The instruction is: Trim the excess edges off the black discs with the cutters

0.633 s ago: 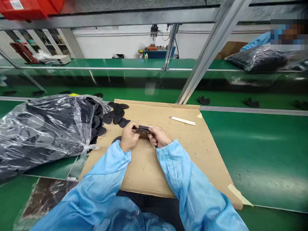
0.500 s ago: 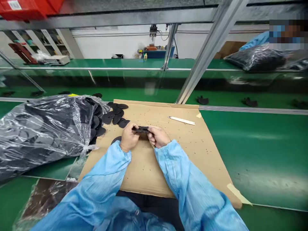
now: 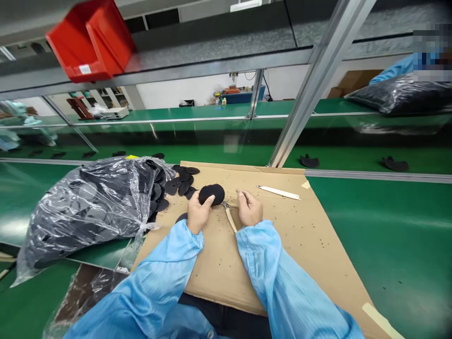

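Observation:
My left hand point(image 3: 198, 214) grips a round black disc point(image 3: 212, 194), thumb on its face and fingers behind it. To the right, apart from the disc, my right hand point(image 3: 250, 208) is closed with its fingertips pinched; whatever they may hold is too small or hidden. Between the hands, a pair of cutters point(image 3: 230, 219) with cream handles lies on the cardboard sheet point(image 3: 212, 278), partly covered by my right hand and sleeve. Several more black discs point(image 3: 183, 181) lie loosely piled behind my left hand. Another disc point(image 3: 181, 217) shows partly beside my left wrist.
A clear plastic bag point(image 3: 88, 207) full of black discs lies on the left. A white, blade-like strip point(image 3: 278, 192) rests on the cardboard among dark specks. Beyond stand a slanted metal post point(image 3: 307, 84) and a red bin point(image 3: 92, 42) overhead. Curved black parts point(image 3: 310, 161) lie behind the rail.
My hands have moved apart. The black piece they both held edge-on is now in my left hand alone, its flat face showing. The cutters have come into view. My head view has shifted left and up.

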The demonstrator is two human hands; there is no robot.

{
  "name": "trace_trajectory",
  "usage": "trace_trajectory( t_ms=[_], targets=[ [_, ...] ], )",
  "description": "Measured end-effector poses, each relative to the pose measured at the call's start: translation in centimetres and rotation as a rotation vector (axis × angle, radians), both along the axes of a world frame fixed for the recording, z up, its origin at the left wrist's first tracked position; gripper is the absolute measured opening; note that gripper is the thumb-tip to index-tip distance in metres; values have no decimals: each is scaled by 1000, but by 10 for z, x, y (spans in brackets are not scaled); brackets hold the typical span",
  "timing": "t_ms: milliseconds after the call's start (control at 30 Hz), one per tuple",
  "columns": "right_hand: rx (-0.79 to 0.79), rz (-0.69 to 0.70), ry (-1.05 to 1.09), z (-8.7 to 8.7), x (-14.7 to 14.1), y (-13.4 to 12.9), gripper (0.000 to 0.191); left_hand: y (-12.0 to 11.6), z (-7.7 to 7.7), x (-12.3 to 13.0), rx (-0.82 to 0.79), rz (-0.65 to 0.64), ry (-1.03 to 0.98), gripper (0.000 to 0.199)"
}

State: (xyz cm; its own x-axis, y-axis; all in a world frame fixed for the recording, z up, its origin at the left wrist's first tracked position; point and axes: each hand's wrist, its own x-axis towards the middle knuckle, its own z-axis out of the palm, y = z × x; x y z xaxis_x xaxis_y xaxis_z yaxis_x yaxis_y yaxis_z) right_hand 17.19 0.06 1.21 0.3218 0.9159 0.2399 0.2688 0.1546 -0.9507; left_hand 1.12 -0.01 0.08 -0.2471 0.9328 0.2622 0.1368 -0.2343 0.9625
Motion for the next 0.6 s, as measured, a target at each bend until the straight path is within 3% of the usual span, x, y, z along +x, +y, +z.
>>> trace_trajectory(
  t_ms=[100,167,333,433,500,600],
  targets=[
    [-30,-47,-80,-8,5,8,44,17,11,-3,-99,57,-35,32],
    [-38,-35,-101,-11,5,10,44,40,26,-9,-111,74,62,30],
    [-65,-10,-150,-12,2,14,43,125,81,-20,-36,173,736,32],
    [-89,0,-195,-13,3,18,40,158,100,-14,-64,63,1079,62],
    [-99,8,-224,-13,4,19,40,160,100,-6,-104,-43,1230,75],
    [-118,15,-249,-13,4,19,39,133,88,1,-104,-121,1305,63]
  ],
)
